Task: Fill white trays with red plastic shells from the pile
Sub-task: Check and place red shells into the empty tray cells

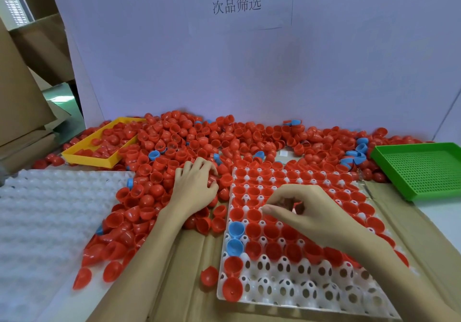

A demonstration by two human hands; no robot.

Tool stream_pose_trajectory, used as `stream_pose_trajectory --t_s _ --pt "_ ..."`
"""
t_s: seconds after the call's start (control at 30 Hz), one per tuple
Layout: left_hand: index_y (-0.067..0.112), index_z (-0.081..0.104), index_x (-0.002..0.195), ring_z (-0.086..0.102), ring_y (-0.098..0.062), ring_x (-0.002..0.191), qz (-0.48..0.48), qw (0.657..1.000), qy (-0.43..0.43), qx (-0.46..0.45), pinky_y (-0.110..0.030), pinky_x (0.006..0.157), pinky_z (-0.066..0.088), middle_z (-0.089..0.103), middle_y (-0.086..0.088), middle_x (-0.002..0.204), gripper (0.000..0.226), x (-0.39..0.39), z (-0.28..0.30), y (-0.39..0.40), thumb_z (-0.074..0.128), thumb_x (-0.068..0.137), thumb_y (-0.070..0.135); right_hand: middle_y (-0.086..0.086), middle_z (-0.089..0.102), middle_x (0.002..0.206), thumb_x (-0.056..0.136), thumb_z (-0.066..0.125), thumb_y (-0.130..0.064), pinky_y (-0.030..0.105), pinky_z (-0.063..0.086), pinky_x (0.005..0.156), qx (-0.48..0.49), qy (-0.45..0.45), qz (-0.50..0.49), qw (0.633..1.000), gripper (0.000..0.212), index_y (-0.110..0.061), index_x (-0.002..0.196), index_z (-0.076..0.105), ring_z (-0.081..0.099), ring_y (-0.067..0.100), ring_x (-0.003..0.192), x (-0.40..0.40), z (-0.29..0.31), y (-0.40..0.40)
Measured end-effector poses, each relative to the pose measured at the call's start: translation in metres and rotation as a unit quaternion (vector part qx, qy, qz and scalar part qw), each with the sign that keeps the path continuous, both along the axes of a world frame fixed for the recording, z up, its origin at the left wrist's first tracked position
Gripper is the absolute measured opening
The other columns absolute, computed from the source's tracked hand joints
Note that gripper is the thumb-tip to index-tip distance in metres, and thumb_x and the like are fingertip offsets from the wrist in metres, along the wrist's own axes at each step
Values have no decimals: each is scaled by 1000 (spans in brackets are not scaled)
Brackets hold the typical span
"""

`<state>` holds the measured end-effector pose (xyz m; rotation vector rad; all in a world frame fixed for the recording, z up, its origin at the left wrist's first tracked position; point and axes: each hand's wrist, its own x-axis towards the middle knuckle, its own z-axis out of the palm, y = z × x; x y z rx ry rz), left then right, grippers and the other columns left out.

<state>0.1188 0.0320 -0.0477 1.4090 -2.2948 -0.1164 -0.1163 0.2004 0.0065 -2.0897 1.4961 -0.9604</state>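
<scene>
- Head view: a white tray point(294, 289) with rows of round pockets lies on cardboard point(189, 266) at near right. Its far rows hold red shells, open side up; the two nearest rows are mostly bare, pierced pockets.
- Two blue shells point(235, 238) sit in the tray's left column, with two more red ones nearer along that edge.
- The right hand point(306, 211) hovers over the middle of the tray, thumb and forefinger curled toward each other. Whether they pinch a shell cannot be told.
- The left hand point(197, 187) rests palm down on the pile of red shells point(199, 142), fingers curled into it, just left of the tray.
- The pile spreads along the far white wall point(249, 67), with a few blue shells mixed in.
- A yellow tray point(87, 157) at far left holds red shells.
- A green perforated tray point(424, 169) sits at far right.
- A stack of white trays point(50, 216) lies at near left.
</scene>
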Motion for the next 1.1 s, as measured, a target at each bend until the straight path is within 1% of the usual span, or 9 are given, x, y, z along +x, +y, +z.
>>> stream_pose_trajectory --t_s 0.27,0.37,0.47,0.57,0.7,0.77,0.9,1.03,1.1 --pt "24 72 103 50 -21 111 12 998 42 -49 -35 95 35 59 9 114 7 -2 1 4 69 97 23 -17 71 83 95 65 -51 14 47 63 -18 12 -11 1000 19 -36 90 76 66 12 76 -4 -8 6" --pt "21 71 99 49 -20 121 4 996 53 -71 -35 100 33 58 6 126 6 -3 3 9 71 93 20 -18 70 82 96 63 -53 15 48 64 -27 18 -11 999 21 -37 91 75 67 12 76 -5 -9 8" --pt "17 64 103 47 -19 137 -71 995 66 4 -44 116 33 54 6 145 10 -3 8 11 66 93 15 -18 70 82 98 63 -50 13 46 64 -32 18 -14 999 21 -34 92 76 67 11 76 -7 -9 9" --pt "22 55 99 63 -19 118 -118 987 73 83 -46 112 42 66 7 134 11 -2 13 10 63 94 14 -18 70 81 98 64 -46 12 45 63 -31 19 -21 999 21 -32 91 77 66 10 75 -9 -10 10" --pt "30 57 99 57 -5 102 -115 989 74 46 -44 108 38 63 19 103 24 -1 13 11 65 90 9 -17 69 78 98 63 -47 13 45 62 -31 18 -31 999 24 -30 90 77 66 11 73 -11 -11 10" --pt "31 60 98 59 -3 102 -109 990 86 33 -43 108 39 64 20 101 24 -2 11 11 67 90 9 -16 70 78 99 62 -47 14 46 63 -31 17 -33 999 24 -30 90 77 66 12 74 -12 -12 10" --pt "26 73 99 68 -2 99 -106 984 142 3 -38 97 56 73 18 100 17 2 12 12 71 92 11 -15 70 80 100 61 -45 15 47 64 -29 24 -36 999 23 -33 90 77 67 13 75 -13 -13 10" --pt "17 78 100 70 -11 104 -76 978 168 -98 -45 96 56 75 9 108 14 2 21 18 74 92 7 -18 69 81 101 60 -44 14 46 64 -40 26 -44 998 21 -36 90 76 67 12 75 -15 -14 10" --pt "18 78 102 71 -6 99 -73 965 231 -106 -37 93 57 77 13 102 13 -1 29 27 75 93 8 -15 69 81 102 61 -40 15 47 64 -49 20 -58 997 16 -35 98 75 67 14 75 -15 -15 10"
